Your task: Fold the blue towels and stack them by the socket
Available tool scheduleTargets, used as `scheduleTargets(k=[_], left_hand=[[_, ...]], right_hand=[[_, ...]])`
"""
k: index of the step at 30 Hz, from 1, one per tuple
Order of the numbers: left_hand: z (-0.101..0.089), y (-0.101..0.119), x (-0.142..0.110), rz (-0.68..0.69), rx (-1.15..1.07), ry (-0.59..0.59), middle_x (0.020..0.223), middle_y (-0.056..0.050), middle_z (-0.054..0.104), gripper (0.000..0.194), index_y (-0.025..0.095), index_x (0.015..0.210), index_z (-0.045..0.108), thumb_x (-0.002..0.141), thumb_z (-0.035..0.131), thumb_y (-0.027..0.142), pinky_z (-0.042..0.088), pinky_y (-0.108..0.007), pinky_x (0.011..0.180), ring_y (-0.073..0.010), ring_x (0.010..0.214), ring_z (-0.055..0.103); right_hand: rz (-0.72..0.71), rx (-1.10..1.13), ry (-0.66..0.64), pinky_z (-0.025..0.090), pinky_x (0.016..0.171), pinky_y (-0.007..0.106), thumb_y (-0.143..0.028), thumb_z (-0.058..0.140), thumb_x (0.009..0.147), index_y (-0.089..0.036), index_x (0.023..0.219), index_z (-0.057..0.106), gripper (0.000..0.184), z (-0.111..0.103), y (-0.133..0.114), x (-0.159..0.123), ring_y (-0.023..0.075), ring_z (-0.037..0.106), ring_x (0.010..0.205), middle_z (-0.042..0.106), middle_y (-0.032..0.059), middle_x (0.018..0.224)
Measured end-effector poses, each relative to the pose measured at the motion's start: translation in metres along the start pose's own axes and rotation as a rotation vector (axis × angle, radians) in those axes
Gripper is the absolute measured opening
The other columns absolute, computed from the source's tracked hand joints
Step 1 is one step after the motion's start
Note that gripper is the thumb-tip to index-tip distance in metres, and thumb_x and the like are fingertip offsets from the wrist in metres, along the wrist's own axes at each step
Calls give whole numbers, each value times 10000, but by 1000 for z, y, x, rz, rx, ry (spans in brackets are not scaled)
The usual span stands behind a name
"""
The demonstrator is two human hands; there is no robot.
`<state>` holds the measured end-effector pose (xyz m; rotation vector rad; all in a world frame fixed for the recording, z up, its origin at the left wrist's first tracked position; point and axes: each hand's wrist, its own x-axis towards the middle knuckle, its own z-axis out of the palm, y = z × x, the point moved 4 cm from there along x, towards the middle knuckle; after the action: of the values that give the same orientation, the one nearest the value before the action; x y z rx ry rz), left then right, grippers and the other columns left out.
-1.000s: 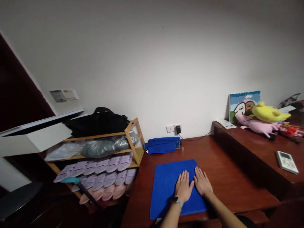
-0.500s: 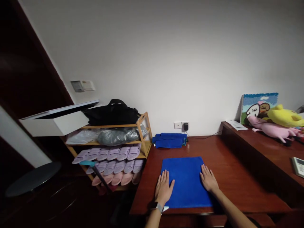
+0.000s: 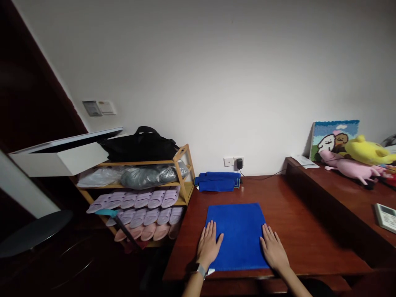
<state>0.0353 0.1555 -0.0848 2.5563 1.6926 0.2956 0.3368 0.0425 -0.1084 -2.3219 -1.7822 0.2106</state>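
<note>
Below, we show our left hand [image 3: 209, 246] and right hand [image 3: 274, 251] lying flat, fingers released, along a soft, light blue towel [image 3: 236, 235], best lifted by its corners.

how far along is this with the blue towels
Done, it seems: a folded stack of blue towels sits by the wall at the back of the wooden desk. In hand: a flat blue towel, with the left hand and right hand resting open along its side edges. Left: that towel lies spread out, not yet bundled like the stack, as far as this view shows.
</note>
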Motion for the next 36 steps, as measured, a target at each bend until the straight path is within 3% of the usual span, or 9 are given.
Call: scheduleTargets(k=[4, 7, 11, 14, 17, 23, 25, 28, 36], left_hand=[[-8, 20, 6, -12, -10, 0, 1712, -129, 308, 782, 140, 1652, 313, 1056, 216, 636, 241, -516, 1310, -296, 1598, 254], [-8, 76, 8, 129, -72, 62, 1728, -106, 279, 737, 155, 1655, 308, 1075, 172, 589, 237, -501, 1315, -273, 1605, 239], [10, 162, 0, 389, -177, -14, 1724, -71, 308, 697, 180, 1658, 300, 1089, 152, 555, 252, -439, 1316, -222, 1600, 261], [20, 183, -6, 411, -185, -50, 1715, -78, 328, 686, 174, 1656, 299, 1095, 139, 535, 247, -439, 1319, -213, 1595, 273], [18, 156, -10, 345, -142, -52, 1714, -74, 323, 678, 186, 1653, 307, 1097, 158, 543, 248, -447, 1319, -220, 1594, 274], [9, 28, -38, 64, -29, 9, 1708, -97, 318, 684, 183, 1644, 332, 1089, 230, 569, 294, -499, 1295, -266, 1584, 298], [10, -1, -50, 23, -7, 55, 1709, -96, 315, 654, 194, 1651, 310, 1094, 258, 533, 315, -502, 1284, -260, 1582, 301], [13, -18, -59, 10, 13, 116, 1707, -105, 322, 637, 196, 1657, 291, 1091, 302, 489, 344, -507, 1269, -262, 1580, 306], [15, -15, -58, 24, 19, 160, 1694, -108, 350, 667, 170, 1636, 349, 1081, 315, 539, 376, -499, 1255, -277, 1565, 334]], right_hand=[[3, -11, -23, 155, 1323, 444, -441, 146, 1042, -88, 1656, 247, 715, -5, -4, 0, 238, 190, 1609, 225, 57, 1726], [2, -15, -29, 155, 1323, 445, -438, 139, 1045, -76, 1656, 227, 715, -4, -3, 1, 235, 183, 1611, 210, 62, 1727], [-34, -22, -1, 175, 1317, 459, -412, 192, 1040, -76, 1645, 276, 697, 6, 3, 3, 247, 201, 1607, 241, 86, 1718], [-83, -26, 62, 208, 1303, 485, -389, 221, 1035, -89, 1631, 331, 676, 13, 6, 5, 266, 246, 1595, 273, 105, 1709], [-65, -11, 88, 229, 1296, 490, -419, 197, 1044, -103, 1629, 343, 681, 17, 8, 6, 266, 283, 1583, 305, 104, 1699], [-41, 20, 131, 245, 1297, 494, -449, 190, 1046, -108, 1620, 365, 690, 17, 7, 4, 264, 301, 1576, 332, 86, 1686], [-38, 18, 126, 244, 1298, 497, -454, 191, 1045, -100, 1617, 367, 695, 16, 7, 5, 264, 302, 1575, 338, 86, 1683], [-33, 15, 119, 252, 1296, 501, -457, 194, 1044, -87, 1612, 370, 700, 13, 6, 5, 267, 310, 1572, 361, 93, 1674], [-34, -15, 292, 317, 1266, 525, -411, 237, 1039, -124, 1579, 460, 651, 31, 12, -25, 286, 359, 1551, 421, 95, 1648]])
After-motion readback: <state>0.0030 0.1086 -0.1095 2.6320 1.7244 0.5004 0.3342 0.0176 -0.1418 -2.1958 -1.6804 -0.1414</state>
